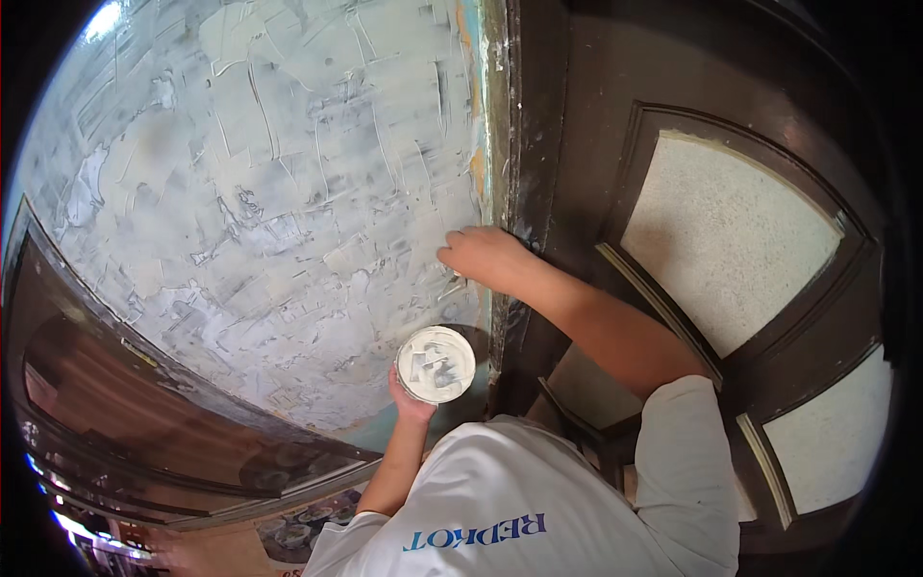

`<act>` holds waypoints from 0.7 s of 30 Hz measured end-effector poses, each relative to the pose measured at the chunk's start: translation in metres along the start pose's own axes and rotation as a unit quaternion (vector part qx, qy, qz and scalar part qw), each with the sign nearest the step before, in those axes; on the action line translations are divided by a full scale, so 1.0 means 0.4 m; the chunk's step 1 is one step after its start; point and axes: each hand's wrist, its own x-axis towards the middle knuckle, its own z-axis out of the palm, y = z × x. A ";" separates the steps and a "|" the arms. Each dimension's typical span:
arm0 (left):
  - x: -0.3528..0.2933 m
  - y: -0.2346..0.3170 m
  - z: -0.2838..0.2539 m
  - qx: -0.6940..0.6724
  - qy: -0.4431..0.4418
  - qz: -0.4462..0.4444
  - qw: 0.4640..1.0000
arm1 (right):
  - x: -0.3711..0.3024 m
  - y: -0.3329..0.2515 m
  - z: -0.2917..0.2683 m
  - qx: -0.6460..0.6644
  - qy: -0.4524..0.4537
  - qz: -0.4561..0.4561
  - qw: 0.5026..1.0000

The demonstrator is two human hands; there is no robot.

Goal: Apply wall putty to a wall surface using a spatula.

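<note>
My left hand (415,406) grips a round tub (399,383) from its left and underside, holding it low in front of the wall. Thick off-white paste, like wall putty (450,351), coats the inside of the tub, with streaked and scraped marks in it. Farther up, my right hand (481,258) is closed against the right part of the wall (317,192), close to its edge. Its curled fingers hide whatever they may hold. Pale patches and ridged strokes of putty cover the wall, with grey showing through.
A dark wooden frame (538,125) stands along the wall's right edge, where paint peels. Beyond it is a brown door with textured pale panes (731,231), near my right forearm. A dark-framed glass panel (115,394) lies at lower left, above a tan floor (216,550).
</note>
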 end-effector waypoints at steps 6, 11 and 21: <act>0.002 -0.005 0.020 0.027 0.008 0.012 1.000 | 0.060 0.035 -0.125 -0.060 0.074 -0.013 0.995; 0.012 0.004 -0.003 -0.003 -0.008 0.013 1.000 | 0.075 0.058 -0.242 -0.037 0.032 -0.017 0.999; -0.003 -0.012 0.045 0.005 0.030 0.008 0.999 | 0.029 0.022 -0.085 -0.036 0.013 -0.022 0.999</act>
